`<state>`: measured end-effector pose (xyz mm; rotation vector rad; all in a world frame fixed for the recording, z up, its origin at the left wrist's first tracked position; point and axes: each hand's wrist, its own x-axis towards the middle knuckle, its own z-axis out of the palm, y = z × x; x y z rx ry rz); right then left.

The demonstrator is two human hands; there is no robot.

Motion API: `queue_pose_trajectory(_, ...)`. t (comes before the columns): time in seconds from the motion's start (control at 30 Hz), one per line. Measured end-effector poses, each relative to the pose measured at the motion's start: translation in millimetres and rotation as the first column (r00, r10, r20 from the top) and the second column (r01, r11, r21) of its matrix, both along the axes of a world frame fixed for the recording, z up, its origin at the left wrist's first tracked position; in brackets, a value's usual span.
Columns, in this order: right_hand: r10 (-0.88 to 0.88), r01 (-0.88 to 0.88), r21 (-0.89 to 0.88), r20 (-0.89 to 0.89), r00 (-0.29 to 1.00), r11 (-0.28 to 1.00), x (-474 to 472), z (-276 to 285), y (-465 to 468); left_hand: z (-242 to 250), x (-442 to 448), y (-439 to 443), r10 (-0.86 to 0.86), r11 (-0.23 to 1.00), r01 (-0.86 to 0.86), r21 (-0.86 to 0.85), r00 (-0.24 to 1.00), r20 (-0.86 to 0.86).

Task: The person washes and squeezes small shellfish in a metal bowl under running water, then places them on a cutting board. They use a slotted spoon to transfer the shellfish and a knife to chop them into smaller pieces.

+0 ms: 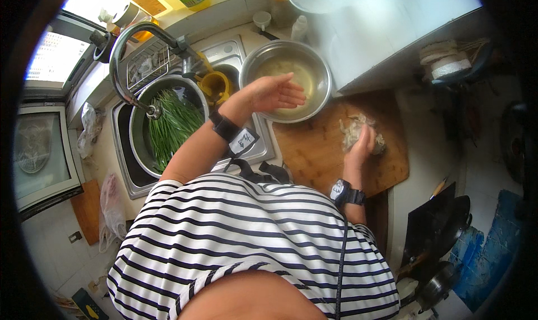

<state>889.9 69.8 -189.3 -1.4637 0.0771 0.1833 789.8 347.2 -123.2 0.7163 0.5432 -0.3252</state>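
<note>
My left hand (277,94) is held over a stainless steel basin (256,53) with cloudy yellowish liquid in it. Its fingers are straight, the palm is bare, and nothing is held. Over the wooden cutting board (307,148), my right hand (362,142) grips a clump of pale, wet, shredded food (352,124), possibly mushroom. Pieces stick out on both sides of that hand, and most of its fingers are hidden. The basin stands at the board's far left corner, beside the sink.
Long green leafy stalks (174,122) lie in a metal pot (136,139) in the sink, under a curved faucet (119,68). A yellow plastic container (222,87) stands beside them. A white cabinet (391,22) overhangs the back right. Dark pans (456,219) are at the right.
</note>
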Motion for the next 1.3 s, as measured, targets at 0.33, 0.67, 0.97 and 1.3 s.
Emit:
queue_pose_trajectory(0.33, 0.616, 0.326, -0.751, 0.659, 0.433, 0.575, -5.3, 7.2, -20.4, -17.0, -8.8, 44.8, 0.402, 0.914, -0.402, 0.048, 0.916, 0.003)
queue_pose_trajectory(0.67, 0.725, -0.46, -0.606, 0.308, 0.616, 0.649, 33.9, 6.7, 142.9, -34.8, -29.2, 61.8, 0.451, 0.886, -0.443, 0.138, 0.892, -0.034)
queue_pose_trajectory(0.97, 0.901, -0.277, -0.955, -0.027, 0.432, 0.104, 16.3, -23.8, 250.9, -43.1, -49.3, 59.0, 0.463, 0.866, -0.446, 0.225, 0.886, -0.026)
queue_pose_trajectory(1.3, 0.979, -0.253, -0.961, -0.149, 0.141, -0.11, -21.3, -2.8, 219.3, -41.6, -48.1, 58.4, 0.456, 0.874, -0.444, 0.196, 0.89, -0.02)
